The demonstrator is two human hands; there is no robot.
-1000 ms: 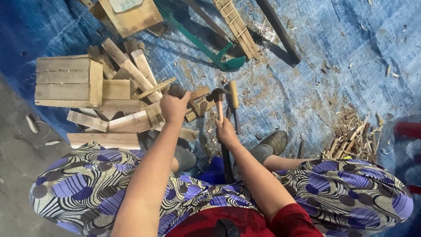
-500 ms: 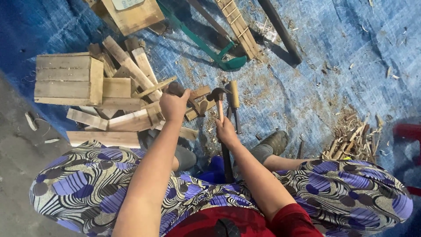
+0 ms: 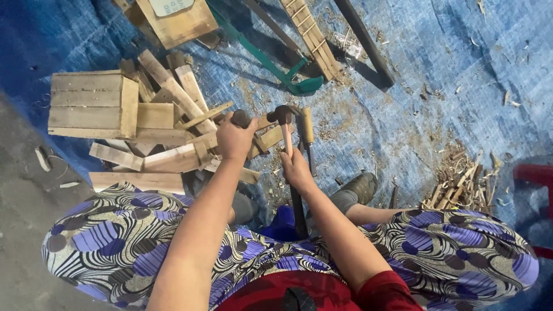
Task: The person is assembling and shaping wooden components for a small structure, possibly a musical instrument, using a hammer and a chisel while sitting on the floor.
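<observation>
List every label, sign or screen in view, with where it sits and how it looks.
Pale label: at the top edge, stuck on a tilted wooden board; light rectangular panel with small blue-green marks, partly cut off by the frame.
No screens, signs or packages show elsewhere.

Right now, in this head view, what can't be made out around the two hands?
- What the left hand grips: only a dark rounded end shows above the fist; the fingers hide the rest.
- Lower hammer handle: covered by the right hand.
- Where the hammer head would land: hidden behind both hands and the wood scraps.
- Red object: cut off by the right edge.
</observation>
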